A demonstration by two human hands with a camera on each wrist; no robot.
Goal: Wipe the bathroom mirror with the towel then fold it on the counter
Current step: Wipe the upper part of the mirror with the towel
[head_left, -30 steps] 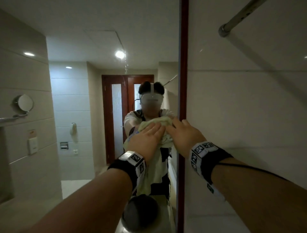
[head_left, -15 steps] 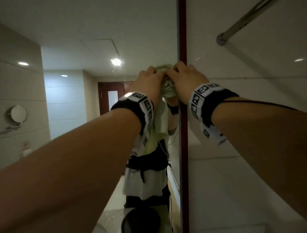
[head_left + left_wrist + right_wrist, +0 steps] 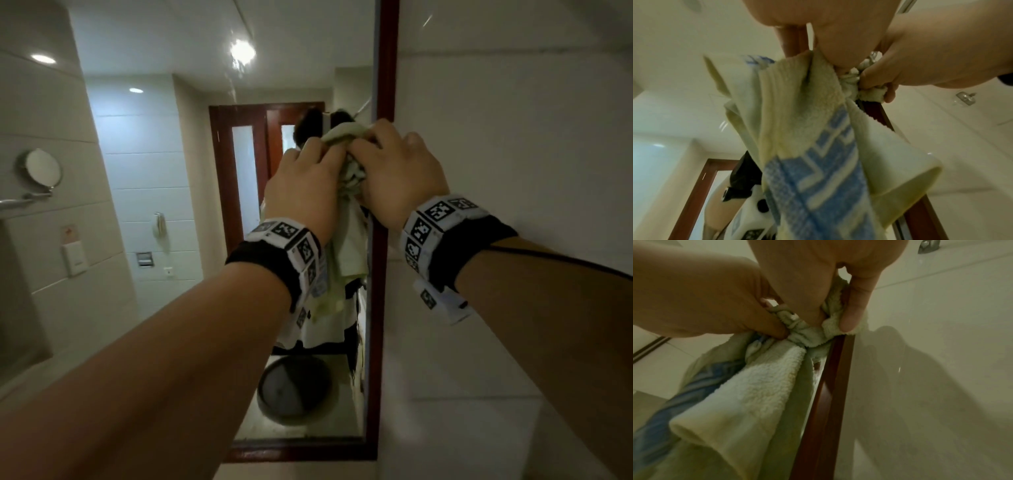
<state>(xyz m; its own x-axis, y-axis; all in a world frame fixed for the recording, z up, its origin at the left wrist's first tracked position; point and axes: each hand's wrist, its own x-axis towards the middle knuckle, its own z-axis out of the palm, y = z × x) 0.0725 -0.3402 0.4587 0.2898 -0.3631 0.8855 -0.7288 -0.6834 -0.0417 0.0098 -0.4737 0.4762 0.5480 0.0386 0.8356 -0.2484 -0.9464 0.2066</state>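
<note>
A pale yellow-green towel (image 3: 344,132) with a blue pattern is bunched against the mirror glass (image 3: 154,205), right beside the mirror's red-brown frame (image 3: 385,85). My left hand (image 3: 305,178) and right hand (image 3: 397,168) sit side by side and both grip the bunch. The rest of the towel (image 3: 797,113) hangs down below the hands. In the right wrist view my right hand's (image 3: 828,272) thumb presses the towel (image 3: 760,386) over the frame edge, with the left hand (image 3: 694,296) next to it.
A pale tiled wall (image 3: 513,171) runs right of the frame. At the mirror's bottom a dark round basin (image 3: 294,387) shows. The glass reflects me, a wooden door and a small round wall mirror (image 3: 41,169). A chrome fitting (image 3: 964,98) sits on the wall.
Both hands carried the towel up the mirror's right edge from the reflected chest to above the reflected head, then down a little. The view now takes in the mirror's bottom frame.
</note>
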